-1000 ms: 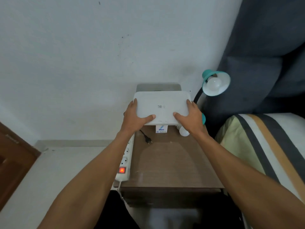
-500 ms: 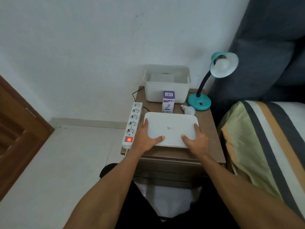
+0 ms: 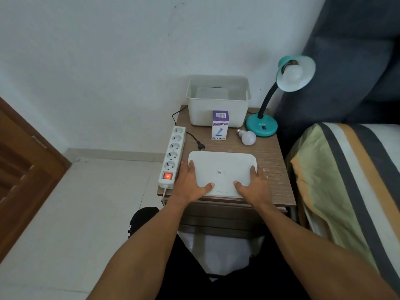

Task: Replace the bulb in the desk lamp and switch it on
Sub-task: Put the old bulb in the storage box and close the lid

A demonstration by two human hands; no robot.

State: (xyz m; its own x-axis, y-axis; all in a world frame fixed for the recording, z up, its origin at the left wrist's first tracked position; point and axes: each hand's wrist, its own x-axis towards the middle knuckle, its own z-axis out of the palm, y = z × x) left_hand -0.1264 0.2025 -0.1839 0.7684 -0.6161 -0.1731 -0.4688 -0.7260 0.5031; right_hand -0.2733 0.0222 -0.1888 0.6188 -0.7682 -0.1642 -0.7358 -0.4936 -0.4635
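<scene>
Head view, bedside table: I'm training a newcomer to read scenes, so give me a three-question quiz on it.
1. True or false: the lamp's plug sits in the power strip.
2. Where is the loose bulb? A) inside the bin B) on the table beside the lamp base C) in the left hand
3. What do the left hand and right hand both hold?

Key: 1 false, it lies loose on the table; 2 B; 3 the white lid, at its near corners.
</scene>
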